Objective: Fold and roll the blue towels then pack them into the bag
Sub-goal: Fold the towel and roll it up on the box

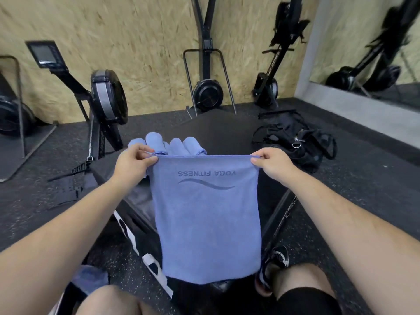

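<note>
Now left hand (pixel 131 162), right hand (pixel 272 163) pinch blue towel (pixel 209 223) top corners; rolled towels (pixel 168 145) behind.

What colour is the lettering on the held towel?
Darker blue-grey on the light blue towel, with a wave mark beneath; head view.

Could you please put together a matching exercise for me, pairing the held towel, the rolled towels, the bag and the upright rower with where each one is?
Things
1. held towel
2. rolled towels
3. black bag
4. upright rower

Places
A. lying on the floor at the right
B. standing on end against the wooden wall
C. hanging down, pinched at its top corners by the left hand and right hand
D. clustered just beyond the hands

Pairs: 1-C, 2-D, 3-A, 4-B
</note>
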